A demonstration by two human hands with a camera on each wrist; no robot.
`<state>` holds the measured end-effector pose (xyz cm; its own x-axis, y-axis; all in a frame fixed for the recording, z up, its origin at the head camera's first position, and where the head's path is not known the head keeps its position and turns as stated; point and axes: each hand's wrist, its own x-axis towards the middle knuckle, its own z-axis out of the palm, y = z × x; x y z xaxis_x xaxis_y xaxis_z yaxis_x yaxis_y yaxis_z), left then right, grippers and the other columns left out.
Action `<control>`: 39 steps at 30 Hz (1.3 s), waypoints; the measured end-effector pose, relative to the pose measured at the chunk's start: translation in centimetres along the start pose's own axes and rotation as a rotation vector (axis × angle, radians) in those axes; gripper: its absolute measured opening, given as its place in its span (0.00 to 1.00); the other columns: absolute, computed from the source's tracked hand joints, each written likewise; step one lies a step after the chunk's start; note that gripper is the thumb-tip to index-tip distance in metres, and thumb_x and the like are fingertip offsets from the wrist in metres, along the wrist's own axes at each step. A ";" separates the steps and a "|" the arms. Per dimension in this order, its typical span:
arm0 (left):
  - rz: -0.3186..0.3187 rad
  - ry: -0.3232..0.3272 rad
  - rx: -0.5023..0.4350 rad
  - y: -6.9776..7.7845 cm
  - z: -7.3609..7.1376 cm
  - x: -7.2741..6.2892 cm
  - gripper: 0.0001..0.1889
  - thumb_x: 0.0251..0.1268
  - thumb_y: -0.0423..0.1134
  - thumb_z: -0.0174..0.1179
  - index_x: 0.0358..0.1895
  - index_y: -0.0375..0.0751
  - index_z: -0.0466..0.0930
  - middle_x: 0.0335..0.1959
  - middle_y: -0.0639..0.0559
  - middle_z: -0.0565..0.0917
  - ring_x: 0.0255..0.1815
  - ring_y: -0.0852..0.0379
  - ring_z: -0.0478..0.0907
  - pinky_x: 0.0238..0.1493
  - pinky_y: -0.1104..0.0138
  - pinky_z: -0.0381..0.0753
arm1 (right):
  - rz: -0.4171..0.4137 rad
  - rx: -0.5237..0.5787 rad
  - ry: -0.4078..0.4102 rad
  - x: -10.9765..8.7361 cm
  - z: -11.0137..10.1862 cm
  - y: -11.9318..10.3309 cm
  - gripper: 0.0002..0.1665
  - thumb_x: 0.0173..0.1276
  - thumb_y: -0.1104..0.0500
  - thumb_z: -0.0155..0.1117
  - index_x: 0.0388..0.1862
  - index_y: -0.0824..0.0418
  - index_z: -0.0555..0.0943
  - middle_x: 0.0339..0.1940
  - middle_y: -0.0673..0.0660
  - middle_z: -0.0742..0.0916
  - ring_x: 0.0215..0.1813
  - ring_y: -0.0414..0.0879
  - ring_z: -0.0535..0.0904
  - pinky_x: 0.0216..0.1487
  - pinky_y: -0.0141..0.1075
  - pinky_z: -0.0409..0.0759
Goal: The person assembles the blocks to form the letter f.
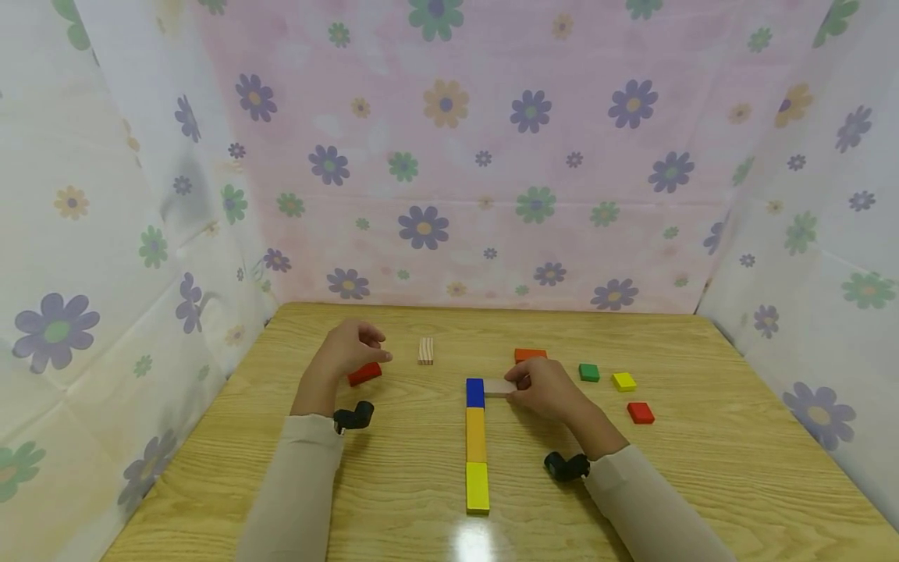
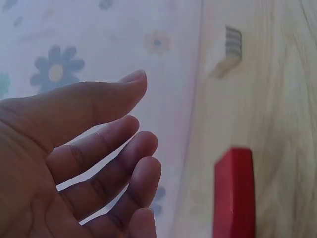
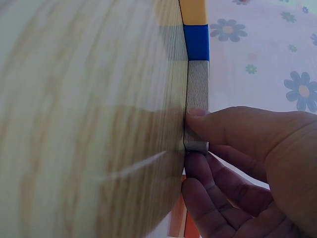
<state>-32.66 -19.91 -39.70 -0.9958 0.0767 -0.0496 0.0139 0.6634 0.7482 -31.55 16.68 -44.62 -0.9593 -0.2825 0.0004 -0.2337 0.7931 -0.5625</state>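
A plain wooden block (image 1: 499, 388) lies flat on the table, its left end at the blue block (image 1: 474, 393). My right hand (image 1: 549, 389) pinches its other end; in the right wrist view the thumb is on one face and fingertips are at the end. An orange block (image 1: 476, 435) and a yellow block (image 1: 477, 487) continue in a line from the blue one toward me. My left hand (image 1: 351, 347) is just above a long red block (image 1: 365, 375), its fingers loosely bent and nothing between them; the left wrist view shows it apart from the red block (image 2: 234, 193).
A striped-grain wooden block (image 1: 426, 351) lies right of my left hand. Behind my right hand is an orange-red block (image 1: 530, 355). Farther right lie small green (image 1: 588, 372), yellow (image 1: 623, 382) and red (image 1: 641, 413) blocks. Flowered cloth (image 1: 449, 156) surrounds the wooden table (image 1: 407, 499).
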 end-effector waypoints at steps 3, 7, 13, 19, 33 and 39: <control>-0.031 0.001 -0.004 -1.8 -0.3 0.4 0.24 0.63 0.43 0.74 0.60 0.38 0.82 0.54 0.43 0.83 0.54 0.44 0.78 0.58 0.51 0.79 | -0.001 0.003 0.001 0.0 0.0 0.0 0.15 0.63 0.60 0.78 0.50 0.56 0.90 0.40 0.50 0.89 0.41 0.43 0.81 0.49 0.41 0.84; -0.091 -0.024 -0.105 -3.1 -0.6 0.1 0.26 0.66 0.41 0.72 0.65 0.39 0.79 0.62 0.40 0.79 0.62 0.42 0.75 0.64 0.49 0.77 | 0.000 0.005 -0.001 -0.1 -0.1 0.0 0.15 0.63 0.60 0.78 0.50 0.57 0.90 0.40 0.50 0.89 0.41 0.43 0.81 0.49 0.42 0.84; -0.176 -0.052 -0.281 -3.9 -0.7 -1.0 0.28 0.66 0.38 0.71 0.67 0.38 0.76 0.69 0.40 0.74 0.67 0.41 0.71 0.69 0.47 0.72 | 0.001 0.005 -0.001 -0.1 -0.2 -0.1 0.16 0.63 0.60 0.78 0.50 0.57 0.90 0.40 0.50 0.89 0.41 0.43 0.81 0.48 0.41 0.84; -0.199 -0.067 -0.245 -4.8 -0.8 -0.8 0.28 0.62 0.39 0.74 0.64 0.38 0.79 0.69 0.40 0.76 0.66 0.41 0.72 0.69 0.47 0.73 | 0.010 0.007 -0.005 -0.2 -0.1 -0.1 0.16 0.63 0.60 0.78 0.50 0.57 0.90 0.40 0.50 0.88 0.41 0.44 0.81 0.48 0.42 0.84; -0.160 -0.091 -0.136 -5.5 -0.8 -0.5 0.24 0.59 0.37 0.76 0.58 0.36 0.83 0.64 0.40 0.80 0.64 0.42 0.73 0.69 0.46 0.72 | 0.010 0.012 -0.006 -0.3 0.1 -0.2 0.15 0.64 0.61 0.77 0.50 0.57 0.89 0.41 0.50 0.89 0.42 0.43 0.82 0.48 0.41 0.85; -0.168 -0.076 -0.138 -5.5 -0.7 -0.4 0.20 0.58 0.36 0.76 0.53 0.38 0.86 0.60 0.40 0.82 0.61 0.43 0.75 0.68 0.46 0.72 | 0.005 0.024 -0.002 -0.3 0.1 0.0 0.16 0.64 0.60 0.77 0.51 0.57 0.89 0.42 0.50 0.89 0.43 0.43 0.83 0.48 0.41 0.85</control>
<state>-32.39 -24.10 -43.32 -0.9735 0.0332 -0.2265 -0.1689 0.5640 0.8083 -31.29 16.70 -44.66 -0.9602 -0.2794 -0.0040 -0.2248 0.7811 -0.5826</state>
